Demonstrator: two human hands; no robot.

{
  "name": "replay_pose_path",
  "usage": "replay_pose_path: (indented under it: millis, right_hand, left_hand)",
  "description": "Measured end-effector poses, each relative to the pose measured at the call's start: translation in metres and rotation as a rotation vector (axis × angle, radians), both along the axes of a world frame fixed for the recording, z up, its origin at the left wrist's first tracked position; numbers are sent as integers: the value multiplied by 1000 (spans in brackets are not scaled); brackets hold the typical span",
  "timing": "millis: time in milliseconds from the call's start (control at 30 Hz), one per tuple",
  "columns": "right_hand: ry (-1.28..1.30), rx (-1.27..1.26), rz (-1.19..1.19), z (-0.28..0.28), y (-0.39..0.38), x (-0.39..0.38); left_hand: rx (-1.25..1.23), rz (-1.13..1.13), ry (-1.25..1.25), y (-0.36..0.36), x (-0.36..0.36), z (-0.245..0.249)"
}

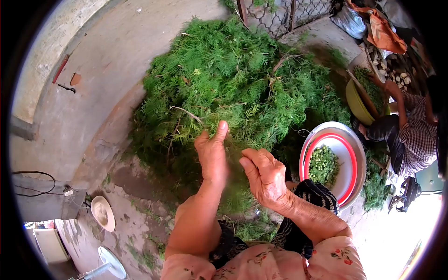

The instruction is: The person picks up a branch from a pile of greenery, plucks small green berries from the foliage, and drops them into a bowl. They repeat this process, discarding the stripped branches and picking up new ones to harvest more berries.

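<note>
My left hand point(211, 156) is closed around a feathery green branch, its thumb pointing up. Blurred foliage from this branch point(235, 186) hangs between my two hands. My right hand point(267, 179) is curled with thumb and fingertips together, close to that foliage; what it pinches, if anything, is hidden. A large pile of cut green branches point(219, 70) lies on the ground just beyond both hands. To the right of my right hand stands a metal basin point(360, 168) with a red-rimmed white bowl point(345, 179) inside. Small green cones or seeds point(323, 165) are heaped in the bowl.
At the right, another person point(415, 130) sits by a yellow-green basin point(357, 105) with greenery. A metal lattice gate point(280, 18) stands beyond the pile. A pale round dish or hat point(102, 213) and a fan point(112, 262) are at the lower left.
</note>
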State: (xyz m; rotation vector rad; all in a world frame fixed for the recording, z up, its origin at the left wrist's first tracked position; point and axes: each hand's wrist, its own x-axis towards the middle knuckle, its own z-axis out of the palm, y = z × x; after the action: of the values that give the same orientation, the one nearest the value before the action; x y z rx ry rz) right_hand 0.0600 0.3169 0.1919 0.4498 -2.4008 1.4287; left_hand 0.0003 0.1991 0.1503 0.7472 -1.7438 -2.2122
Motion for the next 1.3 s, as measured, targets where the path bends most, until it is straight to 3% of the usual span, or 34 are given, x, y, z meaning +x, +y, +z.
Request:
replay_pose_path:
  millis: [200, 333, 433, 467, 567, 633, 700, 733, 867, 1033, 1100, 1233, 1267, 1300]
  right_hand:
    - [44, -28, 4, 9, 0, 5]
    - [-319, -227, -43, 16, 1, 8]
    - [-183, -337, -7, 18, 10, 24]
    - [-252, -384, 46, 22, 14, 25]
    - [-505, -486, 19, 20, 21, 1]
    - [-814, -856, 1, 4, 38, -16]
    - [-726, -996, -27, 1, 43, -29]
    - [-730, -959, -81, 5, 45, -31]
    - [-643, -698, 74, -1, 50, -39]
    - [-454, -414, 257, -8, 37, -40]
    - [-581, -283, 314, -7, 36, -39]
    - [-898, -372, 297, 2, 31, -33]
    - [-916, -384, 278, 2, 29, -31]
    - [-771, -373, 305, -3, 28, -24]
  left_hand:
    - [33, -61, 59, 3, 3, 5]
    - [51, -5, 34, 7, 2, 15]
    - [157, 113, -52, -27, -15, 10]
    - [25, 184, -90, -33, -19, 12]
    - [153, 170, -143, -27, -14, 27]
    - [177, 66, -75, -25, -11, 33]
    - [199, -63, 25, -31, -13, 25]
    - [194, -66, 7, -29, -12, 24]
    - [202, -218, -110, -21, -7, 33]
    - [225, -366, -45, -11, -4, 28]
    - [228, -385, -37, -8, -4, 27]
    - [155, -334, 13, -7, -2, 21]
    - [72, -256, 15, -6, 0, 18]
    - [-66, -333, 79, -19, -7, 16]
